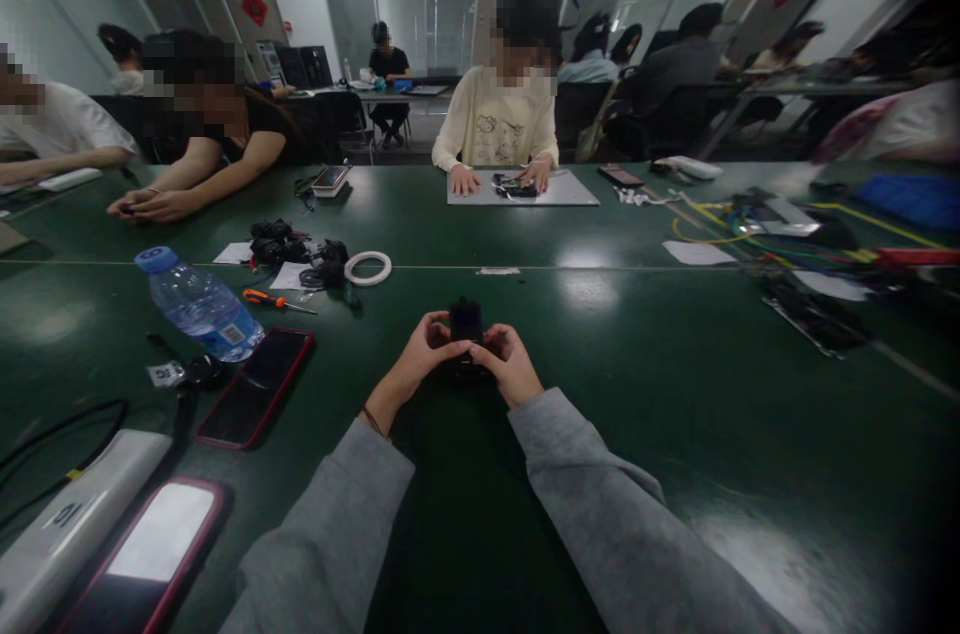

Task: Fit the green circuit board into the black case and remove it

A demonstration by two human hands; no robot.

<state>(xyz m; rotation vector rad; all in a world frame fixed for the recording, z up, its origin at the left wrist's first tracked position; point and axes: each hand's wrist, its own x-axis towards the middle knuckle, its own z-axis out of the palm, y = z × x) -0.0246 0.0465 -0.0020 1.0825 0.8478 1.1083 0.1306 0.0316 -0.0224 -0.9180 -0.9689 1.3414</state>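
Both my hands hold a small black box-shaped device (466, 322) just above the green table (465, 494). My left hand (426, 354) grips its left side, thumb across the near face. On the right side, the fingers of my right hand (510, 359) are curled round it, and that thumb meets the other near the middle. The device's upper part shows between my fingers, dark and without readable detail. Its lower edge is in shadow, so I cannot tell whether it touches the table.
To the left lie a water bottle (199, 304), a red-edged phone (256, 389), another phone (150, 554), a white power bank (82, 524), an orange screwdriver (277, 300) and a white tape roll (367, 268). Opposite, a person works on a grey board (570, 188). Wires (720, 224) lie right.
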